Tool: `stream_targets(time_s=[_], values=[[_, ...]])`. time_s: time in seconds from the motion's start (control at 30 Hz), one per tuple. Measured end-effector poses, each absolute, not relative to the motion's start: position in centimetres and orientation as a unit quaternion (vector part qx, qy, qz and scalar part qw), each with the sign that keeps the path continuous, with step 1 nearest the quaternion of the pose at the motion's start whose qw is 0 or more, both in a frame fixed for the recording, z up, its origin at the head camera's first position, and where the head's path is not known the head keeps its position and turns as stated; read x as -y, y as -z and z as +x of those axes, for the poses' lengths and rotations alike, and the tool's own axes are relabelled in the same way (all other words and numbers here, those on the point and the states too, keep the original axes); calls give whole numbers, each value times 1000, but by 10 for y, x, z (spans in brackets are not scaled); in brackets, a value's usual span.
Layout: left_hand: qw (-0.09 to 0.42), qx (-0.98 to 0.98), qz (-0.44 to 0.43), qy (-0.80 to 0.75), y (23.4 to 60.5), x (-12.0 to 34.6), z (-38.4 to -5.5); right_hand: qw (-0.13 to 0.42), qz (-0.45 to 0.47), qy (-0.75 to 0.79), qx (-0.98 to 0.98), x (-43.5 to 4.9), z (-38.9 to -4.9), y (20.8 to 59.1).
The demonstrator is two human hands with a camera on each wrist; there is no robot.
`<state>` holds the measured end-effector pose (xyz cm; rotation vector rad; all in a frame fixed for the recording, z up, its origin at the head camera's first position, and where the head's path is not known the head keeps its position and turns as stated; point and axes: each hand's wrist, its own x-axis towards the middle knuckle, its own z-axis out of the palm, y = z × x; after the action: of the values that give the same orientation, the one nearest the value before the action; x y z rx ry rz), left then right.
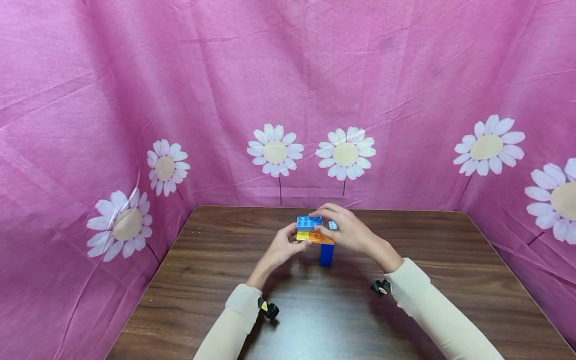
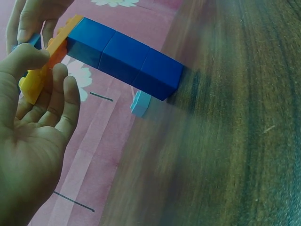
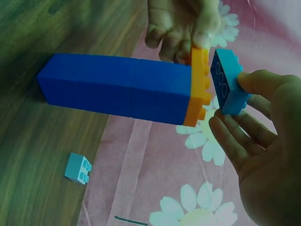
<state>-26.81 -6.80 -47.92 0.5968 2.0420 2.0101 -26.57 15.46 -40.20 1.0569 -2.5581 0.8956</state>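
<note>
A column of dark blue bricks [image 3: 113, 87] stands on the table with an orange brick [image 3: 195, 94] across its top. Beside the orange one, a yellow brick [image 2: 33, 85] juts out to the left past the column. My left hand [image 1: 282, 246] grips the yellow brick between thumb and fingers. Between its thumb and fingers, my right hand [image 1: 348, 231] pinches a light blue brick [image 3: 229, 81], studs facing up. That brick hovers a little above the orange brick, apart from it in the right wrist view.
A small pale blue brick [image 3: 77, 168] lies on the wooden table [image 1: 202, 270] behind the column. A pink cloth [image 1: 306, 75] with printed daisies hangs along the table's back and sides. Black wrist cameras [image 1: 269, 308] sit at both cuffs.
</note>
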Motion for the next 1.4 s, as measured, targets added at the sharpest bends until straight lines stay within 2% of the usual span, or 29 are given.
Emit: stream_targets(time_s=[0.43, 0.73, 1.3, 1.4], values=[[112, -690, 202, -686, 481, 69, -268, 100, 375, -305, 869, -156, -259, 415], [114, -693, 197, -684, 480, 70, -269, 110, 387, -300, 865, -154, -259, 420], [155, -647, 183, -724, 463, 72, -266, 146, 406, -295, 853, -152, -259, 426], [157, -650, 180, -721, 459, 72, -267, 138, 401, -291, 858, -154, -259, 427]])
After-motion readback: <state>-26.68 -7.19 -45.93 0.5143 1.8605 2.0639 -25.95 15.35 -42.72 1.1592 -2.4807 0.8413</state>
